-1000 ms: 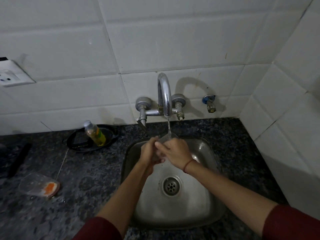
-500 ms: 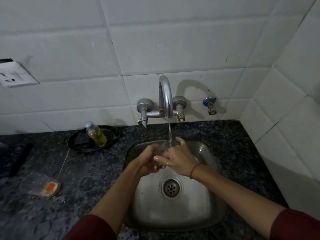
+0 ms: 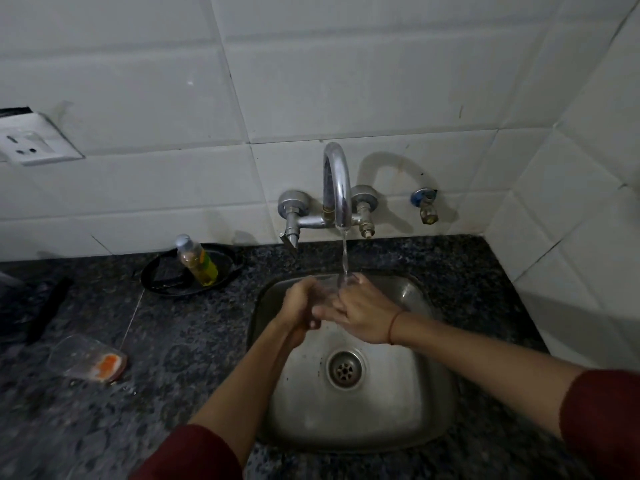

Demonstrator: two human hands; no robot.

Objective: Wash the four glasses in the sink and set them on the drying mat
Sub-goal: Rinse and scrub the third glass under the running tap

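Note:
Over the back of the steel sink [image 3: 429,403], a clear glass [image 3: 331,285] sits between both hands under the running tap [image 3: 336,188]. My left hand [image 3: 300,304] wraps its left side. My right hand [image 3: 363,315] covers its right side, fingers over the rim where the water stream [image 3: 345,256] lands. Most of the glass is hidden by fingers. No other glasses or drying mat show.
A small bottle of yellow liquid [image 3: 197,261] stands in a black dish [image 3: 162,282] left of the sink. A clear packet with an orange sponge [image 3: 88,358] lies on the dark granite counter [image 3: 180,341]. A wall socket [image 3: 33,143] is at far left, tiled walls behind and right.
Both hands stay clasped on the glass under the stream, shifting slightly around it; the view has moved a little.

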